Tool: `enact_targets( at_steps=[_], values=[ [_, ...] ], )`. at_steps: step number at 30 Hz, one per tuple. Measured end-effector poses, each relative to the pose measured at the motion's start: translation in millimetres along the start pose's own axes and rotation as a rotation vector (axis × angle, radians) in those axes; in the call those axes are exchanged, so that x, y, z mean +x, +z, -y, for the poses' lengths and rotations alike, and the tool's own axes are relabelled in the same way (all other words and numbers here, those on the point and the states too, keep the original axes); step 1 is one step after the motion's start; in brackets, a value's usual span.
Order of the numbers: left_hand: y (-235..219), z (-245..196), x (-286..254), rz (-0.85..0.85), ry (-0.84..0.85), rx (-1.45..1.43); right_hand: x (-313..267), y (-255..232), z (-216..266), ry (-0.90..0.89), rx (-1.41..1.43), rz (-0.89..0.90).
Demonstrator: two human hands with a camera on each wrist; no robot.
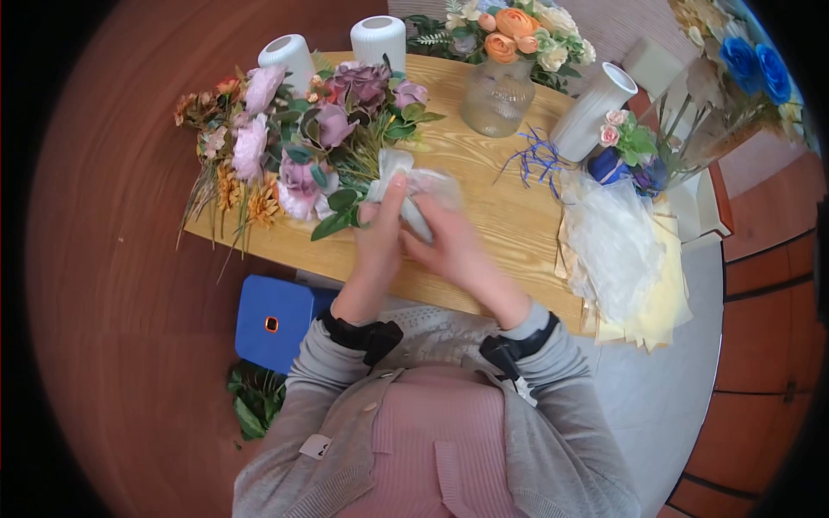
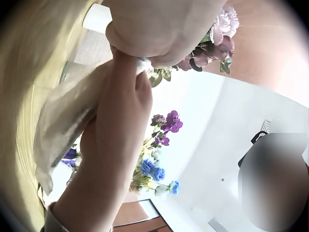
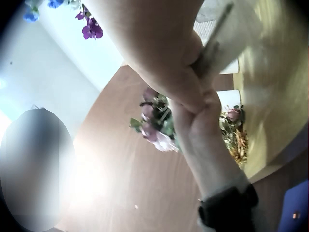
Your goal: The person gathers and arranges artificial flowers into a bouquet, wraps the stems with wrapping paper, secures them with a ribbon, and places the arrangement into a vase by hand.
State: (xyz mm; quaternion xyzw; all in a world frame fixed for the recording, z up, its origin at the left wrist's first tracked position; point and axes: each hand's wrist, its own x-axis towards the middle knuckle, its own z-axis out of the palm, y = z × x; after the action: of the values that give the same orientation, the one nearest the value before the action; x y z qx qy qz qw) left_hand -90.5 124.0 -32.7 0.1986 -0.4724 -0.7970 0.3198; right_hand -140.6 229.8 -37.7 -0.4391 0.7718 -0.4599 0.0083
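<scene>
A bouquet of purple and pink artificial flowers (image 1: 332, 125) points away to the upper left in the head view. A whitish, translucent wrapping sheet (image 1: 440, 184) goes round its stem end. My left hand (image 1: 380, 237) grips the wrapped stems, thumb pointing up along the sheet. From the right, my right hand (image 1: 449, 244) pinches the sheet close against the left one, slightly blurred. Both hands meet above the table's near side. In the left wrist view the loose sheet (image 2: 65, 125) trails beside the right forearm. The stems inside the wrap are mostly hidden.
Orange and yellow flowers (image 1: 229, 186) lie at the table's left. White vases (image 1: 378, 33) and a glass vase with flowers (image 1: 498, 99) stand behind. At right are a leaning white vase (image 1: 591, 112), blue ribbons (image 1: 540, 157) and stacked wrapping sheets (image 1: 617, 250). A blue box (image 1: 272, 328) sits below.
</scene>
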Motion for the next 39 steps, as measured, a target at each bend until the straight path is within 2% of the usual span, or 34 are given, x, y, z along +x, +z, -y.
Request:
enact_targets(
  at_steps=[2,3,5,6,8,9,11,12,14,15,17,18,20,21,23,24,27,29,31,33,34,36,37,39],
  values=[
    [-12.3,-6.0,5.1,0.151,-0.074,-0.011,4.2,-21.9,-7.4,-0.269,0.082,-0.117],
    [-11.5,-8.9,3.8,0.146,-0.074,-0.014,6.7,-28.2,-9.3,-0.271,0.082,-0.112],
    [-6.5,-15.3,-0.6,0.177,-0.104,-0.076,9.2,-37.7,-13.0,-0.169,-0.112,-0.37],
    [-4.7,-15.4,-2.2,0.182,-0.107,-0.078,8.1,-36.0,-18.4,-0.167,-0.117,-0.373],
    [-2.5,-15.1,-5.5,0.215,-0.113,-0.068,3.1,-26.7,-35.2,0.155,0.514,-0.064],
    [-3.0,-14.6,-5.5,0.215,-0.112,-0.07,2.9,-26.0,-38.6,0.153,0.513,-0.063],
    [-5.4,-12.9,-3.9,0.22,-0.101,-0.05,5.1,-26.1,-44.4,0.394,0.802,0.151],
    [-5.3,-11.4,-3.5,0.211,-0.098,-0.053,6.0,-27.7,-41.9,0.394,0.802,0.161],
    [-3.0,-8.6,-0.7,0.16,-0.047,-0.068,6.1,-32.8,-34.2,0.19,0.609,-0.042],
    [-3.2,-9.2,0.8,0.156,-0.044,-0.071,5.9,-35.2,-26.9,0.188,0.608,-0.038],
    [-3.6,-10.3,2.9,0.251,-0.085,-0.021,1.7,-36.6,-9.7,0.054,0.241,-0.176],
    [-2.8,-9.7,3.5,0.249,-0.083,-0.024,-0.4,-35.4,-5.4,0.052,0.24,-0.174],
    [-0.8,-6.2,3.6,0.166,-0.152,-0.097,-6.3,-32.0,1.7,-0.112,0.034,-0.188],
    [-7.1,1.7,8.0,0.165,-0.156,-0.099,-9.7,-30.0,6.0,-0.108,0.033,-0.186],
    [-24.2,21.1,21.4,0.267,-0.139,-0.254,-15.7,-25.1,14.8,-0.37,-0.093,-0.182],
    [-21.0,18.8,20.9,0.268,-0.142,-0.255,-20.8,-18.7,13.8,-0.426,-0.146,-0.134],
    [-17.9,11.8,19.4,0.275,-0.19,-0.374,-35.0,-6.4,16.6,-0.446,-0.201,-0.037],
    [-24.4,6.5,22.4,0.352,-0.306,-0.507,-40.0,-20.3,41.8,-0.404,-0.176,-0.047],
    [-22.5,-1.8,17.8,0.354,-0.3,-0.5,-39.0,-31.9,51.8,-0.358,-0.153,-0.058],
    [-23.0,-1.6,15.4,0.359,-0.297,-0.492,-36.7,-44.5,46.2,-0.505,-0.038,-0.102],
    [-24.5,1.3,15.7,0.365,-0.325,-0.502,-35.9,-44.6,37.9,-0.504,-0.039,-0.101],
    [-24.4,2.5,15.5,0.371,-0.347,-0.516,-29.7,-39.5,17.2,-0.426,-0.114,-0.339],
    [-22.8,2.5,13.6,0.392,-0.331,-0.468,-20.1,-36.4,16.8,-0.427,-0.114,-0.338],
    [-22.4,3.7,13.4,0.415,-0.315,-0.418,-1.6,-27.4,18.1,-0.078,0.173,-0.302]
  ],
)
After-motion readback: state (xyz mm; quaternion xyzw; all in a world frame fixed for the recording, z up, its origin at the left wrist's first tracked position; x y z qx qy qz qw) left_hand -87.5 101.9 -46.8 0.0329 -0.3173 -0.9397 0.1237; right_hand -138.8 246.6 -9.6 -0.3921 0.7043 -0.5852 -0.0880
